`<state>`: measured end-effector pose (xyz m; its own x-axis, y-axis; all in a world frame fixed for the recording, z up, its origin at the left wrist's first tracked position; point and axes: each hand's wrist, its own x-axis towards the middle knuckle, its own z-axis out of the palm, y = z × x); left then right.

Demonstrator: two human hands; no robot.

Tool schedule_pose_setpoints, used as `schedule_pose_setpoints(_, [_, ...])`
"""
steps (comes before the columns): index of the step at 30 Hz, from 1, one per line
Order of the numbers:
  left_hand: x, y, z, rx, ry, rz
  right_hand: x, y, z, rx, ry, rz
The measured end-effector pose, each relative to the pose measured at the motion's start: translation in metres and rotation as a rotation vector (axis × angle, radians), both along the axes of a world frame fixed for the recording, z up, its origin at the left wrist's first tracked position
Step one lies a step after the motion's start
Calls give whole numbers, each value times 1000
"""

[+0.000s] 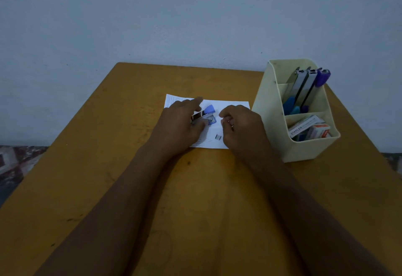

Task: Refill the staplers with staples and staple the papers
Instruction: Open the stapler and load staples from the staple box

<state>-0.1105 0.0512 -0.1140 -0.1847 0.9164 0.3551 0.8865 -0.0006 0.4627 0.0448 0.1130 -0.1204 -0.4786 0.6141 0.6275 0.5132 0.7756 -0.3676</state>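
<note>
One small blue stapler (pixel 206 116) lies on the white papers (pixel 230 107) in the middle of the yellow-brown table (pixel 134 177), and its blue top is lifted so that the metal magazine shows. The left hand (pixel 178 123) is closed around the stapler from the left side and keeps it down on the sheet, with the index finger stretched forward. The right hand (pixel 239 125) is just beside it with the fingers curled in toward the thumb; it may pinch a staple strip, but I cannot tell this for sure. A small grey strip of staples (pixel 217 137) lies loose on the paper between the two hands.

I think the stapler is light and hard — it will slide easily on the smooth paper, so it is best held by the base and the sides, not by the hinged top, which can spring shut. The staple strip looks very thin and fragile; it should be taken by its long sides with two fingertips, because it can break into pieces if it is bent.

To the right, near the edge of the papers, stands a cream organizer (pixel 272 119). Its rear compartment holds more staplers (pixel 304 84) standing upright, and the front one holds staple boxes (pixel 309 128).
</note>
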Motion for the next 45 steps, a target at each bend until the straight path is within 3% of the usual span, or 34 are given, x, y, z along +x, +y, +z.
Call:
schedule_pose_setpoints(7, [15,-8,25,273,-22,13,13,-15,37,-71,-71,-100])
schedule_pose_setpoints(11, [35,-13,45,326,-48,-71,37,-29,63,8,36,-78])
schedule_pose_setpoints(16, [69,-9,68,307,-6,-208,82,-33,96,19,79,-204])
schedule_pose_setpoints(22, [122,7,83,163,202,-261,128,-21,100,-70,20,-316])
schedule_pose_setpoints(27, [155,21,75,85,424,-192,145,-15,93,-188,-41,-363])
schedule_pose_setpoints(32, [165,27,73,52,460,-146,155,-14,87,-264,-77,-378])
schedule_pose_setpoints(35, [160,27,80,122,336,-173,153,-17,88,-222,3,-344])
schedule_pose_setpoints(39, [139,20,101,105,-2,-227,136,-23,92,-194,222,-192])
schedule_pose_setpoints(45, [78,0,108,64,-247,-276,78,-30,86,-483,555,32])
